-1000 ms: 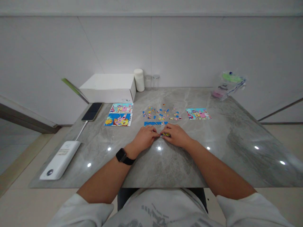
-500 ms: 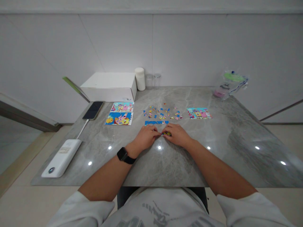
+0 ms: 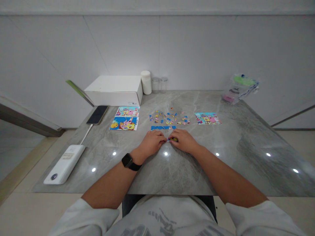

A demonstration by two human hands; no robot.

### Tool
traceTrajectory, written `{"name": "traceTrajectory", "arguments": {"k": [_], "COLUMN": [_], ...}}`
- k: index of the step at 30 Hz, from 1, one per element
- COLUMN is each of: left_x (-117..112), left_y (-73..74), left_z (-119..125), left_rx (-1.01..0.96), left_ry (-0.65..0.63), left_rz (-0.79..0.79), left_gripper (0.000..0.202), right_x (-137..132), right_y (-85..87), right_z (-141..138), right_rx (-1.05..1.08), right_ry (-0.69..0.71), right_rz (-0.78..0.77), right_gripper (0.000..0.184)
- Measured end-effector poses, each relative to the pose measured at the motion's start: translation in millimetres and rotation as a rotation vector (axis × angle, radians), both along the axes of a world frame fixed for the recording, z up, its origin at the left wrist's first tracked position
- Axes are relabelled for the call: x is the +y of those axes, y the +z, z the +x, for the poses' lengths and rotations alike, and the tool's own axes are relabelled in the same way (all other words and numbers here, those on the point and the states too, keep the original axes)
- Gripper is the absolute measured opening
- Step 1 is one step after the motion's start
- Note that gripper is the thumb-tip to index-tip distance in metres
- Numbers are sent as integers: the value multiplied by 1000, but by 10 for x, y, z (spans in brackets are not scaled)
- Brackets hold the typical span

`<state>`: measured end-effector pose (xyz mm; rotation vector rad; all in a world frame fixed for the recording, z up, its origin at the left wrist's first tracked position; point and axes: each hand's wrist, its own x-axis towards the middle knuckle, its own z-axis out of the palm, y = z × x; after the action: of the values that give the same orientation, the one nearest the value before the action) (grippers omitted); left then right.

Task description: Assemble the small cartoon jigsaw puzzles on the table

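My left hand (image 3: 154, 141) and my right hand (image 3: 183, 140) meet low over the table, fingertips almost touching. Both are closed in a pinch on small jigsaw puzzle pieces (image 3: 168, 140), mostly hidden by the fingers. A yellow and dark bit (image 3: 174, 139) shows under my right fingers. Just beyond the hands lies a joined blue puzzle strip (image 3: 161, 127). Behind it, several loose jigsaw pieces (image 3: 168, 118) are scattered in blue, yellow and pink. Two cartoon picture cards (image 3: 123, 124) lie to the left, and another picture card (image 3: 208, 118) lies to the right.
At the back stand a white box (image 3: 113, 90), a white bottle (image 3: 146, 82) and two clear glasses (image 3: 163, 84). A phone (image 3: 97, 114) is cabled to a white power bank (image 3: 65, 164) on the left. A plastic bag (image 3: 238, 89) sits at the back right of the grey table (image 3: 236, 157).
My hands stay almost in place with only a slight shift of the fingers. A little more of the piece shows between the fingertips. The whole view has shifted very slightly.
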<state>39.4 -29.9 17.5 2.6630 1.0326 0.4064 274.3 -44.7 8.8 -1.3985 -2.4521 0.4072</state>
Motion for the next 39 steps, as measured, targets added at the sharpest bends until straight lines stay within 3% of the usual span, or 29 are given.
{"name": "traceTrajectory", "arguments": {"k": [5,9,13,17,25,39], "left_x": [17,189,405,506,554,426], "left_y": [11,88,136,58,-93,-40], "left_z": [-32,-261,-582,-735,-728,-625], "left_rx": [-41,-186,-208,-100,-49,-25], "left_ry": [-20,65,153,158,84,36], "left_rz": [-3,0,-27,-123,-116,-88], "left_gripper": [20,21,42,61,68,60], "right_x": [27,135,230,268,278,174], "right_y": [48,118,106,21,-49,90], "right_z": [75,290,463,487,426,450], "right_rx": [6,62,80,56,20,-43], "right_ry": [-4,-93,-85,14,50,76], "right_rz": [40,99,91,79,87,-8], "right_gripper": [17,21,27,31,30,33]}}
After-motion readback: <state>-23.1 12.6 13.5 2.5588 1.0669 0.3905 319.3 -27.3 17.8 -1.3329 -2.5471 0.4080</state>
